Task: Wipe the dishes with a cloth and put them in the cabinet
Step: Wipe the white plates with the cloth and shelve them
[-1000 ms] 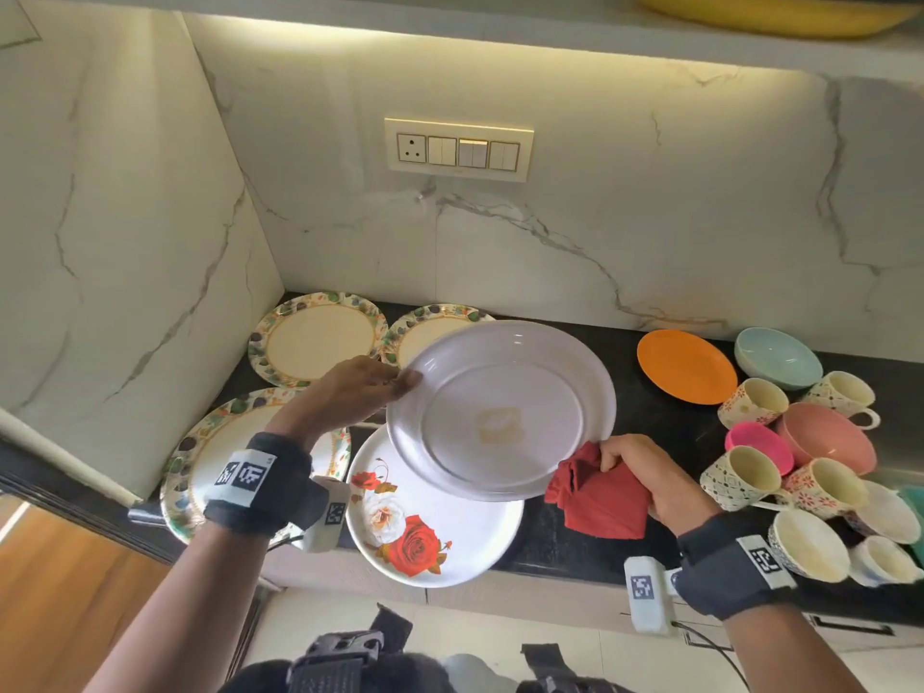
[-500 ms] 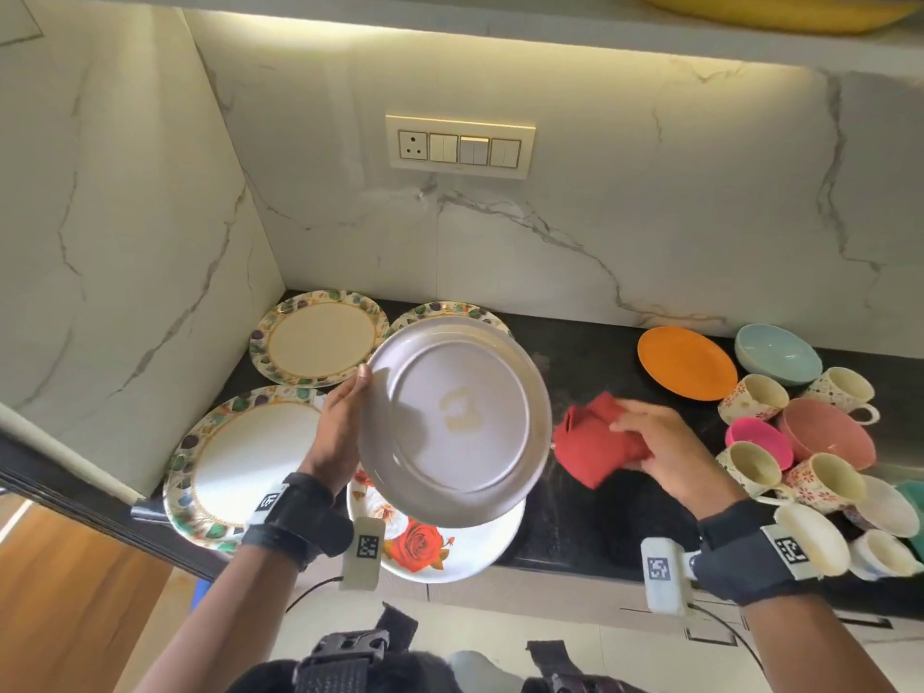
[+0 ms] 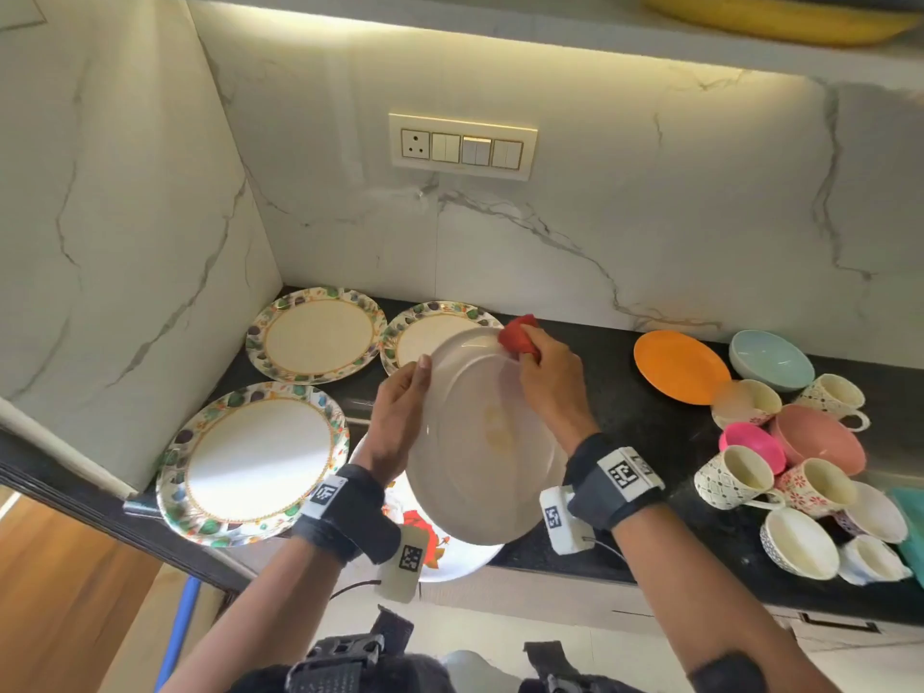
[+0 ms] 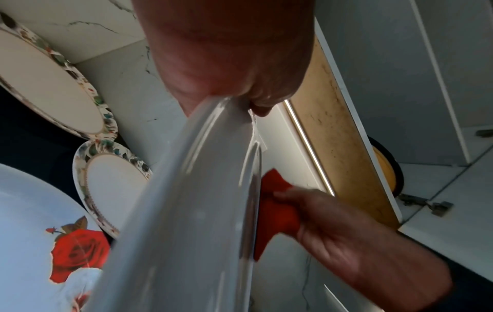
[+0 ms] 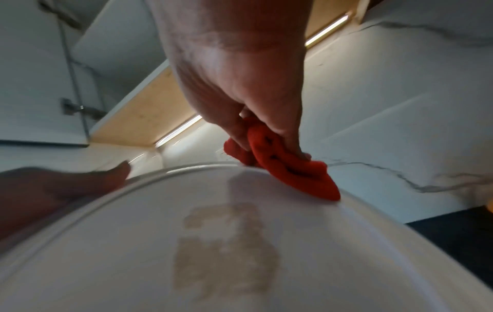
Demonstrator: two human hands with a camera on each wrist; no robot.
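Note:
My left hand [image 3: 400, 417] grips the left rim of a plain white plate [image 3: 480, 442] and holds it tilted above the counter. A faint beige mark sits at the plate's centre [image 5: 226, 253]. My right hand [image 3: 547, 377] grips a bunched red cloth [image 3: 517, 335] and presses it on the plate's far upper rim. The left wrist view shows the plate [image 4: 192, 211] edge-on with the cloth [image 4: 277, 213] behind it. The cloth [image 5: 290, 171] touches the rim in the right wrist view, under my fingers [image 5: 266, 118].
A rose-print plate [image 3: 445, 552] lies under the held plate. Three leaf-bordered plates [image 3: 255, 462] lie at the left on the black counter [image 3: 650, 442]. An orange plate [image 3: 677, 365], bowls and several cups [image 3: 740, 477] crowd the right. An open shelf [image 3: 750, 37] runs overhead.
The left hand has tilted the plate more upright and turned it toward me. The right hand has carried the red cloth up from beside the plate onto its far rim.

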